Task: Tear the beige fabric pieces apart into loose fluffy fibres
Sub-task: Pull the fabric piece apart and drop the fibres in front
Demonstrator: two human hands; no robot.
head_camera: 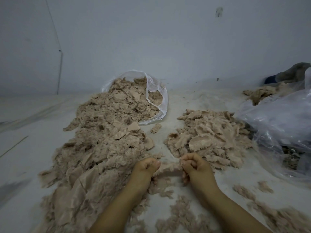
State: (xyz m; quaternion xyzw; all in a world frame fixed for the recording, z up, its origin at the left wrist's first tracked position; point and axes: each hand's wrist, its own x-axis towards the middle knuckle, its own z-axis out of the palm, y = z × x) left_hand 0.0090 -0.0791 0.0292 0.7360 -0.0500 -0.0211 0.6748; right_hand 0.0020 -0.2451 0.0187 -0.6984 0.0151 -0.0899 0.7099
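Beige fabric pieces (107, 132), clear plastic bag (157, 91), pale grey wall (151, 39), whitish floor (33, 140)

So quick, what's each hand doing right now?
Left hand: closed, gripping one end of a beige fabric piece.
Right hand: closed, gripping the other end.

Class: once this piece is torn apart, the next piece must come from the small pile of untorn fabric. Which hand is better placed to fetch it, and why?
Probably the right hand: the small pile lies just beyond it. The left hand would have to cross over.
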